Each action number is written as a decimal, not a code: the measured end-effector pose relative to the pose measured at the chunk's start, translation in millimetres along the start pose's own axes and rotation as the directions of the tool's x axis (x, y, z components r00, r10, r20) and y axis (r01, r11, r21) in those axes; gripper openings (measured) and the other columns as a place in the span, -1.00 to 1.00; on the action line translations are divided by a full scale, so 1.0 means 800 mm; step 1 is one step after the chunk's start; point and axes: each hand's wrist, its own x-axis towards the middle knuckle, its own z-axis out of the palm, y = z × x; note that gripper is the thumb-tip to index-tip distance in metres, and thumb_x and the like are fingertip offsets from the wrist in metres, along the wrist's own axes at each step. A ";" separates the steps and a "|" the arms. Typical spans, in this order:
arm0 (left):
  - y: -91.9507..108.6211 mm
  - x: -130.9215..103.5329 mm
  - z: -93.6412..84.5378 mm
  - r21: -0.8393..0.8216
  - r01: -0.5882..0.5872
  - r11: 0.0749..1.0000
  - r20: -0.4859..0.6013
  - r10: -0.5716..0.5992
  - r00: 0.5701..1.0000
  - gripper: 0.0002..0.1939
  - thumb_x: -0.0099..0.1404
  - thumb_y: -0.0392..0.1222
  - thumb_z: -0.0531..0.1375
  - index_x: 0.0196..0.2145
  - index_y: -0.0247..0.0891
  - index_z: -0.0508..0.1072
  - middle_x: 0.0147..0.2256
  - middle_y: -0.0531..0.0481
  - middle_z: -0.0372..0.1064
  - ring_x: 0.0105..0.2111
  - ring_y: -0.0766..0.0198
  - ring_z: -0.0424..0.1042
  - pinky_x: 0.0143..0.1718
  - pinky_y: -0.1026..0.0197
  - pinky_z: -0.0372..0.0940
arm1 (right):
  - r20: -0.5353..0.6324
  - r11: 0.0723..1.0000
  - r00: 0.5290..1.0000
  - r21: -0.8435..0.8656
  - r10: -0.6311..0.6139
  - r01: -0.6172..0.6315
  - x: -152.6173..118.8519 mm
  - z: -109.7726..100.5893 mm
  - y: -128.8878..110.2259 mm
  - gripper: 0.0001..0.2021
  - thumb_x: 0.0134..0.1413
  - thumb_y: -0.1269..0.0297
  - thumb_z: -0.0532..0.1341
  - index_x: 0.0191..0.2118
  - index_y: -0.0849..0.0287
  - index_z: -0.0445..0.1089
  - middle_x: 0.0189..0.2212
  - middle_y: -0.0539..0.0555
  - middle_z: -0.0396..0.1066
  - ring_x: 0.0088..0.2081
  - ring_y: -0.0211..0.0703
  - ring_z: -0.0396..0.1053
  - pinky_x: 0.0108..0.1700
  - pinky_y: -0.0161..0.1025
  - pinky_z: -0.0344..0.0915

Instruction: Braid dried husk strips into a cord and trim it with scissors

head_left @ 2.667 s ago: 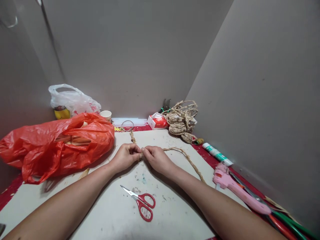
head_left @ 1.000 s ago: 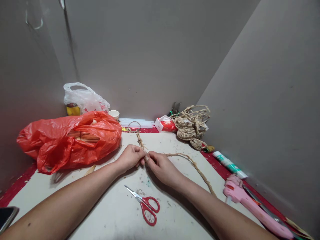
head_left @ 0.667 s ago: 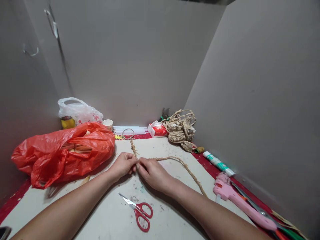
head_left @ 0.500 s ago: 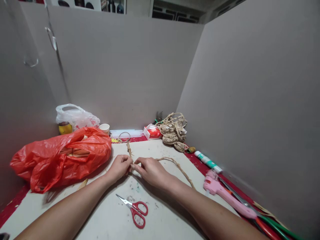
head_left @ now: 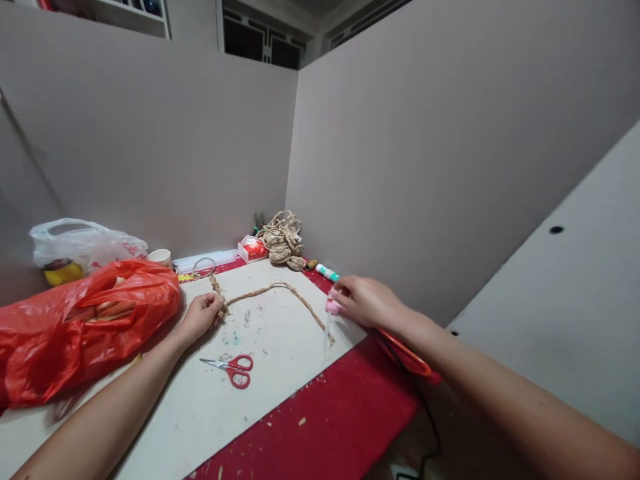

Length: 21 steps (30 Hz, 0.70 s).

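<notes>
1. Grey partitions (head_left: 400,153) are enclosing my work surface, where a white board (head_left: 280,360) is lying on a red cloth (head_left: 325,420).
2. Nearest me, loose scraps are dotting the cloth, and a black cord (head_left: 434,427) is hanging beyond its right edge.
3. Red-handled scissors (head_left: 239,372) are resting flat on the board, their tips pointing left.
4. My left hand (head_left: 201,317) is pinching the braided rope (head_left: 300,298) between closed fingertips, near its knotted portion.
5. From that pinch, the rope is curving right across the board; its free end is lying near the board's right edge.
6. My right hand (head_left: 370,303) is curling its fingers over the pink glue gun (head_left: 332,305). The hand is hiding the handle, so I cannot tell how firmly it is gripping.
7. A clear strip is extending below the pink part, and an orange-red handle (head_left: 407,353) is showing beneath my right wrist.
8. At left, a red plastic bag (head_left: 45,340) is holding sticklike pieces.
9. Farther back, a wire ring (head_left: 204,267), clear sticks (head_left: 215,257), a tissue packet (head_left: 253,249) and a rope bundle (head_left: 283,243) are lying along the back.
</notes>
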 end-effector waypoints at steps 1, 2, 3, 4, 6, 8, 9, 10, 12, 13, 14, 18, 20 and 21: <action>0.001 -0.001 -0.001 -0.008 -0.007 1.000 0.004 0.007 1.000 -0.66 0.10 0.05 0.16 -0.59 -0.27 0.26 -0.72 0.15 0.14 -0.77 0.50 0.03 -0.73 0.38 -0.10 | 0.031 0.998 0.999 -0.049 0.028 -0.027 -0.010 0.009 0.016 -0.77 0.09 0.16 0.07 -0.28 0.13 0.41 -0.33 0.15 0.46 -0.34 -0.09 0.37 -0.43 -0.28 0.05; 0.002 -0.002 -0.001 -0.015 -0.010 1.000 0.005 0.010 1.000 -0.66 0.10 0.05 0.16 -0.59 -0.27 0.26 -0.72 0.15 0.15 -0.77 0.50 0.04 -0.73 0.38 -0.09 | 0.055 0.995 0.997 -0.094 0.051 -0.046 -0.018 0.018 0.029 -0.74 0.09 0.12 0.07 -0.25 0.15 0.41 -0.26 0.18 0.45 -0.30 -0.05 0.38 -0.41 -0.27 0.07; 0.002 -0.002 -0.002 -0.020 -0.009 1.000 0.006 0.009 1.000 -0.66 0.11 0.05 0.15 -0.59 -0.27 0.25 -0.71 0.15 0.16 -0.77 0.50 0.04 -0.73 0.38 -0.08 | 0.072 0.991 0.995 -0.121 0.070 -0.061 -0.025 0.027 0.040 -0.70 0.12 0.09 0.04 -0.23 0.17 0.41 -0.21 0.22 0.43 -0.27 -0.02 0.39 -0.40 -0.25 0.09; 0.002 -0.003 -0.002 -0.021 -0.006 1.000 0.007 0.006 1.000 -0.66 0.12 0.05 0.14 -0.59 -0.28 0.25 -0.70 0.14 0.18 -0.77 0.50 0.06 -0.73 0.38 -0.07 | 0.094 0.989 0.993 -0.131 0.074 -0.061 -0.030 0.036 0.048 -0.66 0.15 0.07 0.01 -0.22 0.18 0.40 -0.19 0.23 0.42 -0.25 0.01 0.40 -0.39 -0.24 0.11; 0.000 -0.004 -0.003 -0.020 0.004 1.000 0.010 -0.004 1.000 -0.66 0.13 0.03 0.13 -0.60 -0.28 0.24 -0.68 0.11 0.21 -0.76 0.50 0.09 -0.72 0.38 -0.04 | 0.128 0.991 0.989 -0.124 0.068 -0.052 -0.035 0.050 0.059 -0.63 0.19 0.09 -0.05 -0.22 0.18 0.41 -0.19 0.24 0.43 -0.23 0.02 0.41 -0.36 -0.22 0.12; -0.001 -0.004 -0.004 -0.019 0.017 1.000 0.009 -0.017 1.000 -0.67 0.13 0.02 0.12 -0.59 -0.29 0.25 -0.67 0.09 0.25 -0.75 0.49 0.12 -0.72 0.38 -0.02 | 0.126 0.994 0.991 -0.099 0.052 -0.040 -0.036 0.059 0.065 -0.63 0.21 0.11 -0.07 -0.21 0.18 0.41 -0.20 0.23 0.44 -0.21 0.01 0.41 -0.34 -0.23 0.14; -0.002 -0.004 -0.004 -0.020 0.023 1.000 0.007 -0.023 1.000 -0.67 0.13 0.02 0.12 -0.59 -0.29 0.25 -0.66 0.08 0.26 -0.75 0.49 0.12 -0.72 0.38 -0.01 | 0.118 0.996 0.992 -0.086 0.044 -0.034 -0.036 0.061 0.068 -0.63 0.21 0.12 -0.07 -0.19 0.17 0.41 -0.19 0.23 0.44 -0.19 0.01 0.40 -0.32 -0.23 0.14; -0.003 -0.004 -0.004 -0.020 0.030 0.999 0.005 -0.030 1.000 -0.67 0.13 0.02 0.12 -0.58 -0.29 0.26 -0.66 0.07 0.26 -0.75 0.49 0.12 -0.72 0.39 -0.01 | 0.113 0.997 0.993 -0.075 0.037 -0.028 -0.036 0.062 0.071 -0.64 0.21 0.12 -0.07 -0.18 0.17 0.41 -0.19 0.23 0.44 -0.18 0.00 0.40 -0.31 -0.24 0.15; -0.003 -0.003 -0.005 -0.023 0.043 0.999 0.002 -0.043 0.999 -0.67 0.12 0.02 0.13 -0.58 -0.30 0.27 -0.66 0.07 0.27 -0.75 0.49 0.13 -0.72 0.39 0.01 | 0.117 0.998 0.993 -0.065 0.030 -0.023 -0.037 0.060 0.076 -0.67 0.20 0.15 -0.04 -0.18 0.16 0.41 -0.19 0.22 0.45 -0.20 -0.01 0.41 -0.31 -0.24 0.15; -0.002 -0.003 -0.006 -0.023 0.050 0.999 0.001 -0.050 0.999 -0.67 0.11 0.03 0.14 -0.58 -0.30 0.28 -0.66 0.07 0.27 -0.75 0.49 0.13 -0.72 0.39 0.02 | 0.124 0.997 0.992 -0.069 0.036 -0.027 -0.037 0.057 0.078 -0.69 0.19 0.17 -0.03 -0.19 0.15 0.42 -0.20 0.22 0.46 -0.21 -0.01 0.41 -0.32 -0.24 0.15; -0.002 -0.003 -0.006 -0.020 0.057 0.998 0.001 -0.057 0.998 -0.67 0.10 0.03 0.15 -0.59 -0.30 0.28 -0.66 0.07 0.27 -0.75 0.48 0.14 -0.72 0.38 0.02 | 0.134 0.997 0.990 -0.076 0.045 -0.035 -0.037 0.054 0.079 -0.71 0.17 0.20 -0.02 -0.20 0.15 0.42 -0.21 0.22 0.46 -0.23 0.00 0.41 -0.34 -0.24 0.14; 0.003 -0.004 -0.009 0.021 0.091 0.996 -0.010 -0.091 0.996 -0.60 0.06 0.11 0.20 -0.63 -0.29 0.27 -0.72 0.08 0.24 -0.78 0.46 0.10 -0.75 0.37 -0.04 | 0.111 0.991 0.991 -0.120 0.074 -0.061 -0.037 0.039 0.060 -0.71 0.15 0.21 0.00 -0.22 0.18 0.43 -0.23 0.25 0.46 -0.24 0.05 0.41 -0.36 -0.21 0.15; 0.005 -0.005 -0.010 0.054 0.095 0.994 -0.054 -0.092 0.994 -0.57 0.06 0.14 0.19 -0.66 -0.28 0.25 -0.77 0.11 0.17 -0.81 0.47 0.03 -0.76 0.36 -0.12 | 0.037 0.997 0.999 -0.068 0.024 -0.022 -0.036 0.032 0.029 -0.70 0.15 0.20 0.00 -0.16 0.18 0.41 -0.17 0.24 0.45 -0.18 0.05 0.40 -0.31 -0.21 0.17; 0.005 -0.005 -0.009 0.070 0.093 0.993 -0.088 -0.086 0.992 -0.56 0.07 0.14 0.19 -0.67 -0.27 0.23 -0.79 0.13 0.12 -0.81 0.48 0.00 -0.76 0.36 -0.15 | -0.002 1.000 1.000 0.003 -0.018 0.018 -0.035 0.029 0.007 -0.71 0.15 0.23 0.01 -0.12 0.16 0.40 -0.13 0.21 0.45 -0.17 0.02 0.40 -0.29 -0.22 0.18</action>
